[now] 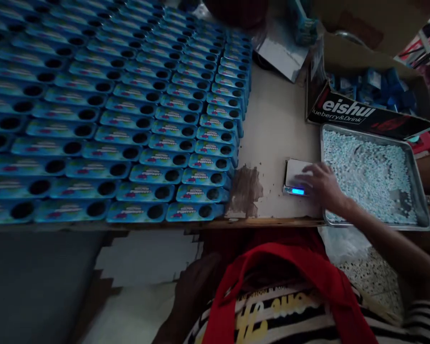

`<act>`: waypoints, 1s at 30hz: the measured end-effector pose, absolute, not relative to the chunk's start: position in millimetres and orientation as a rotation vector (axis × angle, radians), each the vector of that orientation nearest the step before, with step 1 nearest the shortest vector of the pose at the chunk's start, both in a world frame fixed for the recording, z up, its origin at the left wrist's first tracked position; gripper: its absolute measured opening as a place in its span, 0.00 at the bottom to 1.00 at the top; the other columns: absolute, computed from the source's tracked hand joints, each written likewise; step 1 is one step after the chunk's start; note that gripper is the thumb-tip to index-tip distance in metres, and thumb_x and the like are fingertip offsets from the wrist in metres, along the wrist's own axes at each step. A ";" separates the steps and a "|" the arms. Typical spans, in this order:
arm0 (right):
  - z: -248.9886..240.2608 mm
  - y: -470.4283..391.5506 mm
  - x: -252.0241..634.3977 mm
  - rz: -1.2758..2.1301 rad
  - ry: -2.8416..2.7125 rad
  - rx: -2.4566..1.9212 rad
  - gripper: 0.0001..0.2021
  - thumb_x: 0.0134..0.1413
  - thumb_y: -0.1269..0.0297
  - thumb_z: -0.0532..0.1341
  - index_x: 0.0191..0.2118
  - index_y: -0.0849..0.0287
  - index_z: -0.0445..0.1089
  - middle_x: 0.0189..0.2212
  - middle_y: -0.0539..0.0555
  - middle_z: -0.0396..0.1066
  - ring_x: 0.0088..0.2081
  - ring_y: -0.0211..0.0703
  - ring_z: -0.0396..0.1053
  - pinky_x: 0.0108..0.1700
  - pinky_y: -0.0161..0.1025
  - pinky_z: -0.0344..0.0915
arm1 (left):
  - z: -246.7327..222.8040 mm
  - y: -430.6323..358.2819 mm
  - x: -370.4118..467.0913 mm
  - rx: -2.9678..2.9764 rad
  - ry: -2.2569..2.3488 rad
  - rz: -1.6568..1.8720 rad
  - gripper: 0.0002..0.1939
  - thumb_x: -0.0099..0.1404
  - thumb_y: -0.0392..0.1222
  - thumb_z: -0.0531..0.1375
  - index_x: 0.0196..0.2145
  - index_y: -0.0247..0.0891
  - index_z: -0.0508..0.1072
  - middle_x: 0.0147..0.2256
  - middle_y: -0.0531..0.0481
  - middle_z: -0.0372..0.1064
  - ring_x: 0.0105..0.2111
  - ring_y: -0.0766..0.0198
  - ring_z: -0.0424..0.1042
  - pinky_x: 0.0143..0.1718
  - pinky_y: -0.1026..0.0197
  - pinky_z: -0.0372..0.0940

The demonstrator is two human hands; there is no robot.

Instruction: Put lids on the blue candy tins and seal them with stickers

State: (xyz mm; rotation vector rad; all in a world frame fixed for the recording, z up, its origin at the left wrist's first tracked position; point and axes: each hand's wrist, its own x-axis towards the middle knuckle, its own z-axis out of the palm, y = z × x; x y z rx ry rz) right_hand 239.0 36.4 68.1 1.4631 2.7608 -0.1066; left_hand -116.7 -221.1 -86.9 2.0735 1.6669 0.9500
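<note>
My right hand [324, 184] hovers at the right side of a small digital scale [294, 173] with a lit blue display. Its fingers reach over the weighing plate, apart and a little blurred; I make out nothing held in them. Just right of this hand is a metal tray [423, 191] spread with small pale blue and white pellets [372, 167]. Below the table edge, my left hand [198, 274] rests by my lap in deep shadow, and its fingers cannot be made out.
Rows of blue printed containers [200, 191] with round dark openings fill the table's left side. A black cardboard box [376, 117] holding small blue packs stands behind the tray. A white sheet [281, 52] lies at the back, near a dark blurred shape. The table's front edge [272, 222] runs before me.
</note>
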 end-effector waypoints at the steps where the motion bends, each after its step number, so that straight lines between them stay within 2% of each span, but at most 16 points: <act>1: 56.1 15.2 239.8 -0.080 2.743 1.479 0.17 0.70 0.63 0.61 0.59 0.45 0.78 0.54 0.59 0.74 0.54 0.58 0.65 0.56 0.55 0.61 | -93.7 -221.5 -116.7 2.144 1.676 0.977 0.15 0.80 0.39 0.51 0.56 0.44 0.75 0.49 0.45 0.80 0.46 0.59 0.79 0.48 0.57 0.76; 4: 34.0 -19.9 233.8 -0.003 2.748 1.485 0.19 0.73 0.62 0.57 0.63 0.45 0.76 0.51 0.60 0.74 0.51 0.57 0.63 0.56 0.55 0.59 | -105.2 -217.9 -112.7 2.385 1.625 0.958 0.17 0.77 0.35 0.53 0.57 0.41 0.75 0.49 0.43 0.81 0.46 0.57 0.81 0.51 0.57 0.75; 7: 28.3 -21.0 229.1 -0.005 2.777 1.459 0.18 0.74 0.59 0.57 0.62 0.44 0.77 0.51 0.60 0.74 0.51 0.58 0.62 0.57 0.56 0.57 | -101.1 -219.3 -110.6 2.435 1.636 0.896 0.20 0.73 0.31 0.54 0.59 0.38 0.74 0.50 0.41 0.81 0.48 0.56 0.81 0.54 0.56 0.74; 11: 26.7 -12.6 229.4 -0.062 2.815 1.420 0.17 0.74 0.57 0.58 0.61 0.41 0.78 0.50 0.59 0.74 0.51 0.57 0.62 0.58 0.55 0.57 | -90.9 -234.3 -112.3 2.418 1.748 0.880 0.20 0.74 0.31 0.53 0.58 0.40 0.74 0.49 0.43 0.81 0.47 0.57 0.81 0.51 0.57 0.75; 14: 22.5 -10.5 226.3 -0.038 2.801 1.488 0.16 0.73 0.59 0.59 0.59 0.40 0.80 0.49 0.60 0.74 0.51 0.57 0.63 0.56 0.55 0.58 | -88.9 -242.9 -112.8 2.371 1.804 0.959 0.19 0.73 0.30 0.55 0.57 0.41 0.76 0.47 0.46 0.82 0.46 0.59 0.82 0.51 0.59 0.75; 18: 26.2 -3.1 226.5 -0.137 2.824 1.546 0.14 0.71 0.58 0.61 0.52 0.42 0.84 0.46 0.61 0.72 0.48 0.56 0.64 0.53 0.54 0.60 | -86.3 -236.7 -112.9 2.335 1.801 1.073 0.17 0.71 0.27 0.59 0.54 0.39 0.77 0.46 0.45 0.82 0.46 0.60 0.82 0.54 0.59 0.74; 20: 36.8 4.8 236.2 -0.277 2.907 1.703 0.15 0.72 0.56 0.59 0.54 0.45 0.83 0.42 0.59 0.71 0.46 0.53 0.66 0.52 0.52 0.64 | -82.4 -222.6 -110.7 2.361 1.732 1.147 0.18 0.71 0.26 0.59 0.55 0.39 0.76 0.48 0.43 0.81 0.47 0.59 0.81 0.55 0.59 0.73; 22: 49.8 15.6 252.2 -0.313 2.965 2.056 0.20 0.75 0.53 0.54 0.60 0.48 0.79 0.39 0.56 0.69 0.45 0.51 0.68 0.52 0.51 0.67 | -76.4 -198.2 -103.3 2.426 1.595 1.226 0.21 0.71 0.25 0.59 0.57 0.40 0.76 0.50 0.43 0.81 0.49 0.59 0.80 0.57 0.58 0.73; 24: 59.0 29.9 269.4 -0.169 2.937 2.421 0.24 0.76 0.51 0.50 0.65 0.50 0.73 0.40 0.56 0.69 0.46 0.51 0.69 0.53 0.51 0.68 | -68.9 -163.4 -88.1 2.480 1.448 1.287 0.22 0.72 0.26 0.59 0.59 0.41 0.75 0.52 0.42 0.80 0.51 0.59 0.80 0.59 0.56 0.72; 26: 59.5 48.5 281.8 -0.023 2.882 2.533 0.24 0.74 0.50 0.52 0.65 0.53 0.72 0.45 0.58 0.70 0.47 0.52 0.69 0.54 0.52 0.69 | -62.0 -122.7 -66.2 2.476 1.405 1.256 0.20 0.74 0.31 0.59 0.61 0.42 0.75 0.54 0.41 0.79 0.56 0.56 0.78 0.63 0.52 0.70; 28: 51.6 70.5 285.9 -0.019 2.882 2.376 0.23 0.71 0.51 0.56 0.64 0.57 0.72 0.50 0.62 0.71 0.50 0.55 0.70 0.57 0.54 0.69 | -58.2 -84.6 -43.3 2.424 1.450 1.142 0.20 0.76 0.39 0.60 0.63 0.40 0.73 0.61 0.36 0.74 0.64 0.48 0.72 0.67 0.44 0.66; 30: 40.7 92.2 281.5 -0.072 2.895 2.102 0.24 0.70 0.53 0.58 0.64 0.58 0.71 0.54 0.65 0.71 0.55 0.58 0.69 0.60 0.55 0.67 | -58.8 -58.2 -26.2 2.354 1.518 1.024 0.29 0.74 0.47 0.63 0.68 0.36 0.68 0.69 0.30 0.63 0.72 0.39 0.60 0.71 0.34 0.60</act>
